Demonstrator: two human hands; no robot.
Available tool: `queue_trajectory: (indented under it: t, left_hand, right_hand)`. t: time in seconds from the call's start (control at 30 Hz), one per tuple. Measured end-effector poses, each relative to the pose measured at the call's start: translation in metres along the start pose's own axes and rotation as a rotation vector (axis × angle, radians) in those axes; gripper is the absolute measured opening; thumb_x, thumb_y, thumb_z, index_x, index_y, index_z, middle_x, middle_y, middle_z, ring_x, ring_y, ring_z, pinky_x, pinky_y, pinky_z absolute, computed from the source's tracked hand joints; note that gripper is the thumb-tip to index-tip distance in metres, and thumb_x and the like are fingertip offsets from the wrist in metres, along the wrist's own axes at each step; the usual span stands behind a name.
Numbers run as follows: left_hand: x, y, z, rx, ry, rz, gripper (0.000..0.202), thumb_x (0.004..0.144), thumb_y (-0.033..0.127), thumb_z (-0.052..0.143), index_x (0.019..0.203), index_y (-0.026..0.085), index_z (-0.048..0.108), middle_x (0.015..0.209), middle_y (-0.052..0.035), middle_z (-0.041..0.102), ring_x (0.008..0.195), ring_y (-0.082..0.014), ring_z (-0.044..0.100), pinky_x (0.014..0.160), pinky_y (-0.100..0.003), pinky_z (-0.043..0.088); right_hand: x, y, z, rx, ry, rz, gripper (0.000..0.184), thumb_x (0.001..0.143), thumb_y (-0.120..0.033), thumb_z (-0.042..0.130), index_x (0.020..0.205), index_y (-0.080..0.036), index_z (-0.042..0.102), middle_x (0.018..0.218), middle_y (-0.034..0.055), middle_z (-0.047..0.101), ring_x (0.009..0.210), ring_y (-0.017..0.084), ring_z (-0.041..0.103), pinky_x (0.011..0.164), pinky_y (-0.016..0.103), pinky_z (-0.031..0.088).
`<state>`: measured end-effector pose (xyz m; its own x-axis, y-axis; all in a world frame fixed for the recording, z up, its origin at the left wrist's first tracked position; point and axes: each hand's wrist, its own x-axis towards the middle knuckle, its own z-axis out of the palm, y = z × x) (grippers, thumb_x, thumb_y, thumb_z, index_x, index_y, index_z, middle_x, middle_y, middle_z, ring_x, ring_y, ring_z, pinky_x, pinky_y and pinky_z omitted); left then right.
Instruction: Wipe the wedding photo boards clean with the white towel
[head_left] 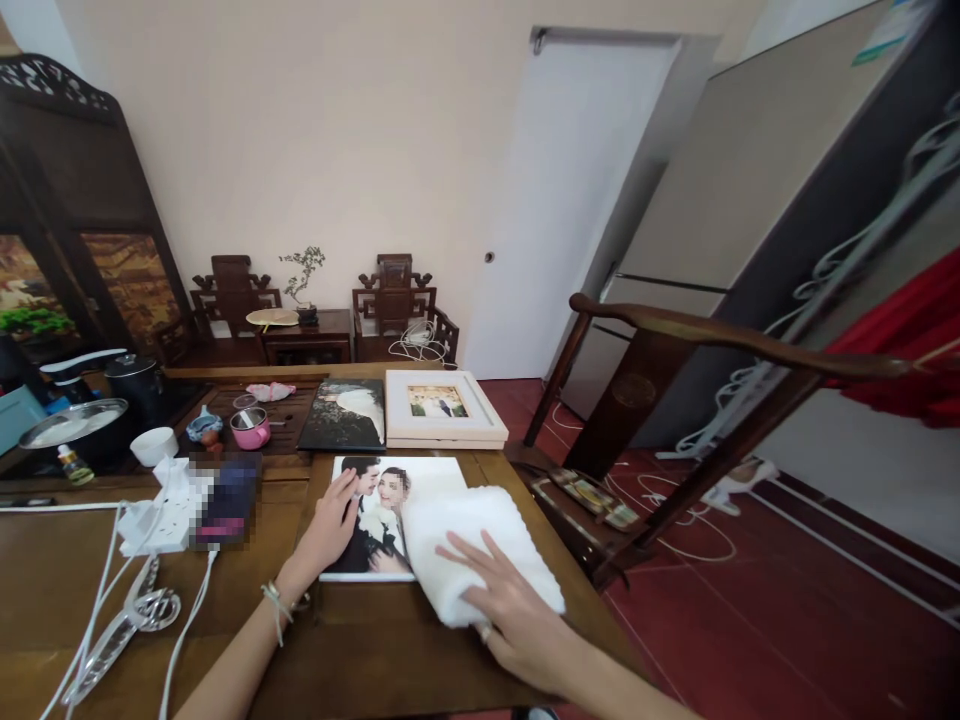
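A wedding photo panel [379, 510] lies flat on the wooden table, showing a couple in dark and white clothes. My left hand [331, 525] rests on its left side, fingers stretched out, with nothing held. Over the panel's right part lies a folded white towel [487, 530], which hides that side and hangs past its edge. My right hand [506, 610] presses down on the towel and grips it, some fingers spread on top and others curled into the fabric. Behind the panel are a dark photo panel [345, 412] and a white framed photo box [442, 408].
Left on the table [300, 655] are a power strip [161, 515], white cables, a clear-handled item [120, 640], a pink cup [250, 428], a small bottle [75, 465] and a lidded pan [75, 425]. A wooden chair [630, 400] stands close on the right, before a fridge [720, 200].
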<state>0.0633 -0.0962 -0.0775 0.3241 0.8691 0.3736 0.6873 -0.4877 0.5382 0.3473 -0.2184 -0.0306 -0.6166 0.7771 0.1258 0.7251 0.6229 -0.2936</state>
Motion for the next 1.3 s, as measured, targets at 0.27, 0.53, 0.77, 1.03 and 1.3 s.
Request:
queue_trajectory:
  t: [0.27, 0.53, 0.77, 1.03, 1.3]
  left_hand:
    - [-0.004, 0.012, -0.01, -0.004, -0.099, -0.071, 0.044, 0.097, 0.03, 0.034, 0.139, 0.021, 0.044, 0.149, -0.0104, 0.038, 0.139, -0.0238, 0.033, 0.112, -0.051, 0.028]
    - [-0.005, 0.009, -0.009, -0.013, -0.005, -0.012, 0.043, 0.094, 0.027, 0.039, 0.135, 0.018, 0.048, 0.145, -0.0121, 0.044, 0.136, -0.0229, 0.039, 0.113, -0.046, 0.031]
    - [-0.005, 0.01, -0.007, -0.032, 0.036, 0.001, 0.04, 0.094, 0.029, 0.041, 0.128, 0.016, 0.057, 0.14, -0.0118, 0.051, 0.133, -0.0243, 0.043, 0.112, -0.046, 0.034]
    - [-0.001, 0.015, -0.012, 0.039, -0.038, 0.028, 0.043, 0.093, 0.033, 0.043, 0.127, 0.011, 0.058, 0.14, -0.0153, 0.049, 0.134, -0.0267, 0.041, 0.111, -0.047, 0.033]
    - [0.0, 0.021, -0.013, 0.037, -0.014, -0.011, 0.044, 0.094, 0.034, 0.041, 0.13, 0.012, 0.054, 0.141, -0.0143, 0.049, 0.133, -0.0246, 0.044, 0.111, -0.045, 0.033]
  right_hand:
    - [0.053, 0.065, -0.021, 0.017, 0.03, -0.036, 0.039, 0.064, -0.003, 0.046, 0.096, -0.015, 0.065, 0.141, 0.0164, 0.047, 0.138, 0.029, 0.029, 0.11, 0.06, 0.021]
    - [0.05, 0.054, -0.004, 0.012, 0.105, -0.031, 0.036, 0.065, -0.004, 0.046, 0.093, -0.016, 0.065, 0.143, 0.0132, 0.045, 0.14, 0.03, 0.023, 0.111, 0.062, 0.014]
    - [0.019, 0.022, 0.002, -0.066, 0.086, -0.165, 0.031, 0.061, -0.007, 0.048, 0.083, -0.019, 0.065, 0.144, 0.0102, 0.044, 0.138, 0.031, 0.027, 0.109, 0.061, 0.022]
    - [0.076, 0.076, -0.001, -0.095, 0.229, -0.048, 0.03, 0.074, -0.007, 0.048, 0.097, -0.015, 0.065, 0.132, 0.0195, 0.055, 0.134, 0.032, 0.036, 0.106, 0.06, 0.029]
    - [0.024, 0.04, 0.015, -0.092, 0.271, -0.177, 0.025, 0.064, -0.007, 0.048, 0.08, -0.019, 0.064, 0.143, 0.0114, 0.046, 0.138, 0.031, 0.027, 0.111, 0.058, 0.021]
